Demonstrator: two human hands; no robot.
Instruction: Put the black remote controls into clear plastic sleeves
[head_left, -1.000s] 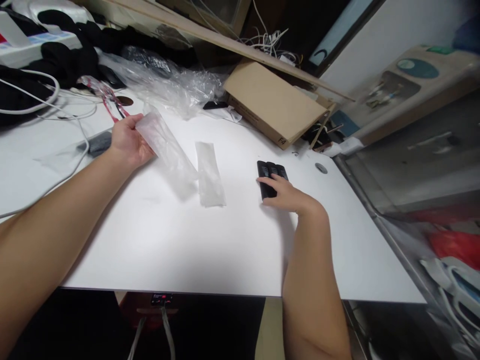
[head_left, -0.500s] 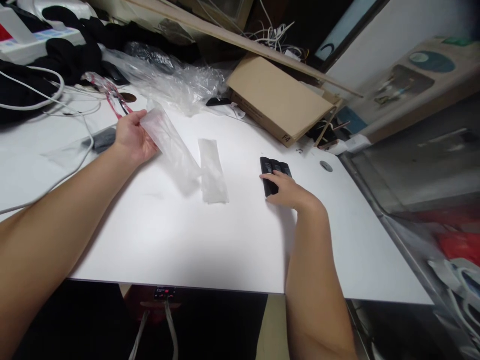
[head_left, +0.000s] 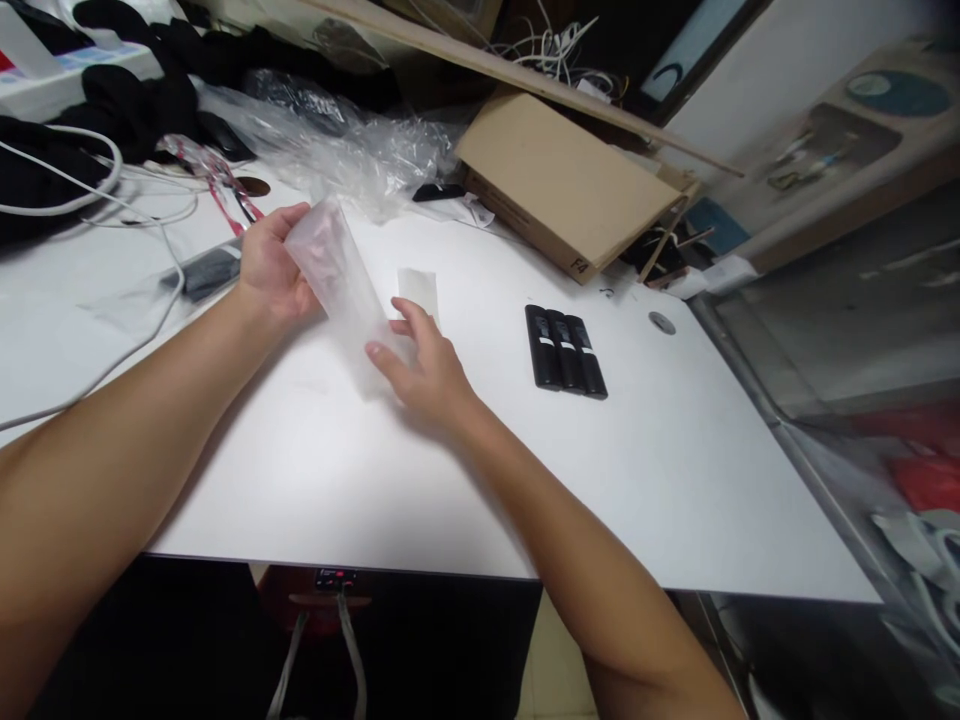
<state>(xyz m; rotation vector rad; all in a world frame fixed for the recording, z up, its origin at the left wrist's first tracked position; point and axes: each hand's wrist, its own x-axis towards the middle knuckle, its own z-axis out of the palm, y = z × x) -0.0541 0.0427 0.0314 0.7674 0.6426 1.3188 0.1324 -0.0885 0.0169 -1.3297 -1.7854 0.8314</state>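
Note:
A frosted translucent plastic sleeve [head_left: 337, 275] slants above the white table, its upper end held in my left hand [head_left: 277, 265], whose fingers are closed around the far side. At the sleeve's lower end is my right hand [head_left: 431, 370], thumb and fingers apart; whether it touches the plastic I cannot tell. Partly hidden behind my right fingers, a second flat sleeve [head_left: 418, 288] lies on the table. Farther right, three black remote-like handsets [head_left: 566, 350] lie side by side, each with a small white band.
A cardboard box [head_left: 566, 185] rests at the back of the white table [head_left: 315, 480]. Crumpled clear plastic [head_left: 375, 150] lies left of it. White cables [head_left: 161, 250] cross the left side, near a bagged dark item [head_left: 210, 275]. A metal-edged wall borders the right.
My right hand has left the black handsets and moved left to the sleeve's lower end. My left hand still holds the sleeve, which now looks slightly puffed out.

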